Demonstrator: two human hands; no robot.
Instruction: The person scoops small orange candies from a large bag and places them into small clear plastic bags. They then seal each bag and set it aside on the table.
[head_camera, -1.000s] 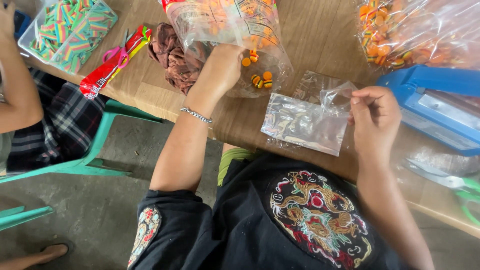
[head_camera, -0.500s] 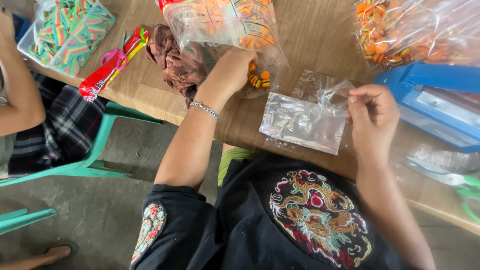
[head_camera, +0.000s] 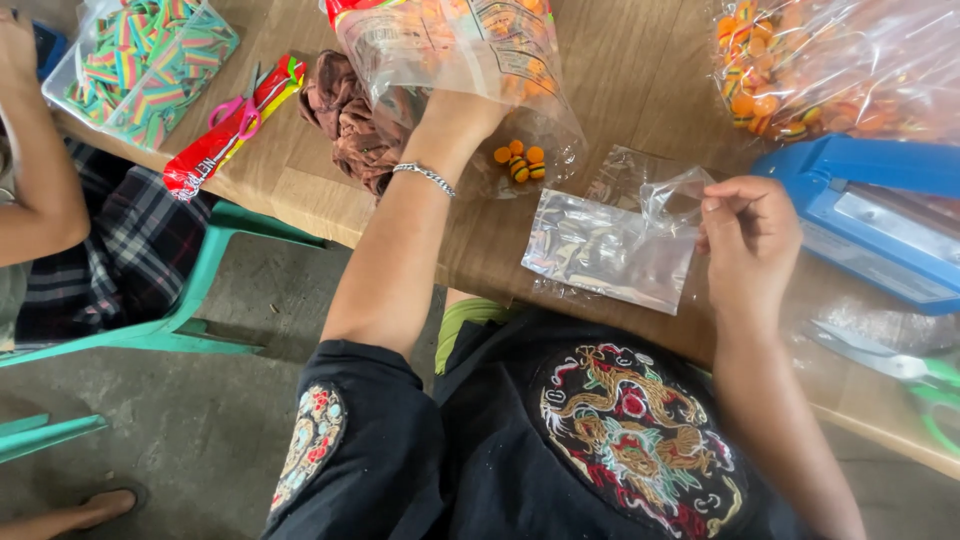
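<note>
My left hand (head_camera: 468, 108) reaches into the mouth of a large clear plastic bag (head_camera: 450, 45) of orange candies. The plastic covers the fingers, so I cannot see what they grip. A few orange striped candies (head_camera: 520, 162) lie in the bag's corner beside my wrist, which wears a silver bracelet (head_camera: 425, 177). My right hand (head_camera: 750, 245) pinches the top corner of a small empty clear bag (head_camera: 610, 250) and holds it over the wooden table's (head_camera: 620, 60) near edge.
A blue heat sealer (head_camera: 880, 205) and green-handled scissors (head_camera: 905, 372) lie to the right, behind them another candy bag (head_camera: 840, 60). A brown cloth (head_camera: 350, 125), pink scissors (head_camera: 240, 105), a red packet (head_camera: 205, 160) and a tub of rainbow strips (head_camera: 140, 60) lie left. Another person's arm (head_camera: 40, 180) and a teal chair (head_camera: 200, 310) are at far left.
My left hand has pushed further into the large candy bag. My right hand still holds the small clear bag, hardly moved.
</note>
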